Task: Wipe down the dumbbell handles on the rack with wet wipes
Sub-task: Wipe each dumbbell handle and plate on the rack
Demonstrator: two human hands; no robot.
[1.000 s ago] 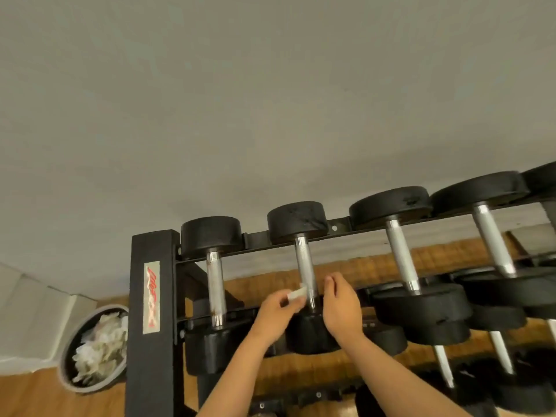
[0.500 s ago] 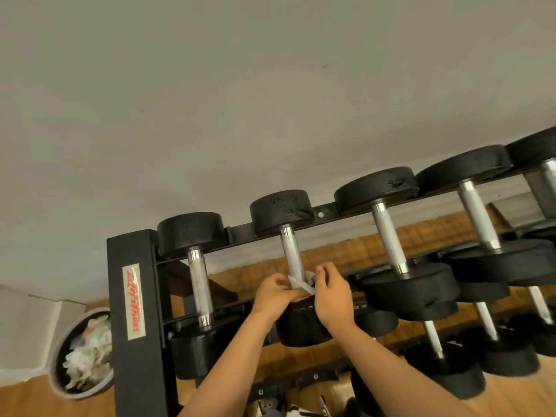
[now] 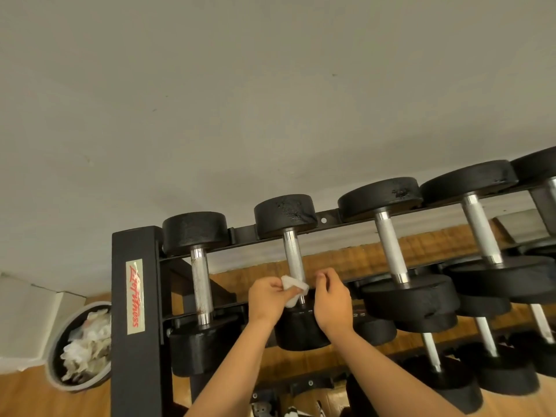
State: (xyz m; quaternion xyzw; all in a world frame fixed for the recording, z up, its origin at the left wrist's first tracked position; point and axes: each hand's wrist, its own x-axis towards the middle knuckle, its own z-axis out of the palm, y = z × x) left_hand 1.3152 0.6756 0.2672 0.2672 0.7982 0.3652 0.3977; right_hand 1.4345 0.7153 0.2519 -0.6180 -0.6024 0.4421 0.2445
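A black dumbbell rack (image 3: 135, 296) holds several black dumbbells with silver handles on its top rail. My left hand (image 3: 267, 299) pinches a white wet wipe (image 3: 293, 288) against the lower end of the second dumbbell's handle (image 3: 293, 254). My right hand (image 3: 332, 299) hovers just right of that handle with fingers curled; I cannot tell whether it touches the wipe. The leftmost handle (image 3: 201, 284) shows rust-coloured marks. The wipe hides the bottom of the second handle.
A round bin (image 3: 57, 353) full of crumpled used wipes stands on the wood floor left of the rack post. More dumbbells (image 3: 499, 377) lie on lower rails at the right. A grey wall fills the upper view.
The view shifted slightly. My right hand has drawn a little away from the wipe to the right, while my left hand keeps the wipe at the base of the second handle.
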